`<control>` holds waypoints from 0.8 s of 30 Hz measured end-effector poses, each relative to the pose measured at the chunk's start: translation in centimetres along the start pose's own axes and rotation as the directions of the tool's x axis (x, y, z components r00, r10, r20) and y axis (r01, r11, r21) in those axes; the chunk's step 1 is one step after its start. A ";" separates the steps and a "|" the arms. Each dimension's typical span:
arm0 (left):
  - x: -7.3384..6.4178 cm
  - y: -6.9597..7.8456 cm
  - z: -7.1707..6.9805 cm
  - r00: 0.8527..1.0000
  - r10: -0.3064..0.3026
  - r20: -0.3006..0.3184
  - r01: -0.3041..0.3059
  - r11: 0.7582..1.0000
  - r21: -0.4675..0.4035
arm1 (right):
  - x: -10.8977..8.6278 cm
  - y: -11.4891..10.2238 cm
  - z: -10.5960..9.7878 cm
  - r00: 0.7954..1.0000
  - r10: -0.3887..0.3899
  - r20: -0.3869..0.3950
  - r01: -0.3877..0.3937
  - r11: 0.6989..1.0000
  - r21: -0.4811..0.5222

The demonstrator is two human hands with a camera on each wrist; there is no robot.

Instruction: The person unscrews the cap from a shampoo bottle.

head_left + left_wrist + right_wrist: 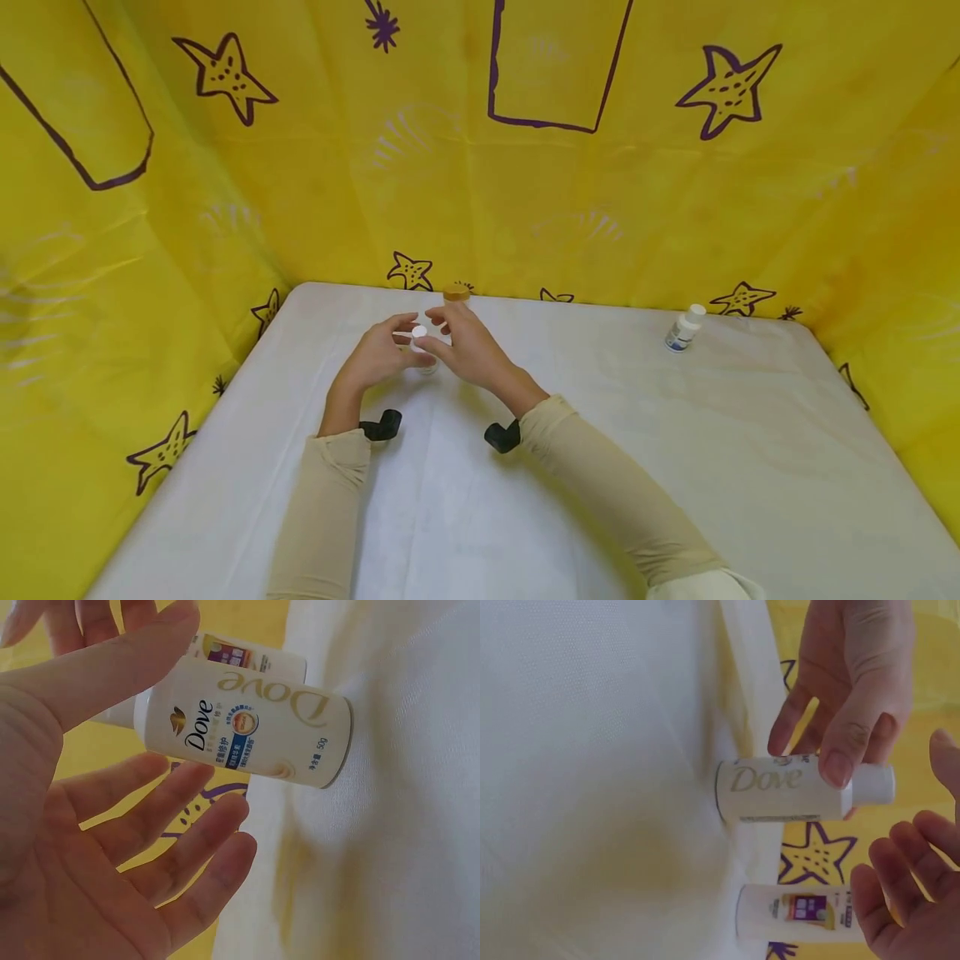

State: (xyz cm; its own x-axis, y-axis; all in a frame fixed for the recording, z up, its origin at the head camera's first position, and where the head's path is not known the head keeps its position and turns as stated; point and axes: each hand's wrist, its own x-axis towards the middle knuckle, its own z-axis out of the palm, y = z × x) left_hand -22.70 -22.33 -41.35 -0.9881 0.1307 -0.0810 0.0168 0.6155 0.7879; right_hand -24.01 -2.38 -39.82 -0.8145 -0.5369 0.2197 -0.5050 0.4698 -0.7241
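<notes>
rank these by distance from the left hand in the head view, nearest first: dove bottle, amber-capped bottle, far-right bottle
1. Dove bottle, immediately to the right
2. Amber-capped bottle, farther back, to the right
3. Far-right bottle, well off to the right

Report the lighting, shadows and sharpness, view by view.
Head: soft shadow beside the right sleeve, pale sheen on the yellow backdrop, no harsh glare. Left wrist: dim; big lettering on the Dove bottle reads clearly, softer on the bottle behind it. Right wrist: dim, broad soft shadow on the white cloth, small print too soft to read.
</notes>
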 end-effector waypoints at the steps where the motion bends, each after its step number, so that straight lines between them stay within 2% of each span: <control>1: 0.0 -0.1 0.0 1.000 -0.004 0.001 0.004 1.000 0.004 | 0.0 0.0 0.1 1.000 -0.002 0.001 0.002 1.000 -0.004; 7: 0.1 -0.4 0.1 1.000 -0.013 0.002 0.013 1.000 0.012 | 0.4 0.2 0.9 1.000 -0.008 -0.002 0.008 0.999 -0.034; 15: 0.3 -1.0 0.5 1.000 0.029 0.000 -0.028 0.999 0.045 | 0.8 0.3 1.9 0.999 -0.026 -0.035 0.024 0.998 -0.059; 24: 0.3 -1.1 0.8 1.000 0.012 0.013 -0.013 0.998 0.059 | 0.8 -0.1 2.2 0.999 0.027 -0.047 -0.033 0.990 -0.136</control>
State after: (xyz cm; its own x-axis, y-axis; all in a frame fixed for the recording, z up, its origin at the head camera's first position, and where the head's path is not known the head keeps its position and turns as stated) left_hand -22.92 -22.31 -42.69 -0.9858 0.1483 -0.0795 0.0385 0.6585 0.7516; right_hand -24.01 -4.40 -41.05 -0.8403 -0.4904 0.2310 -0.5121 0.5782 -0.6351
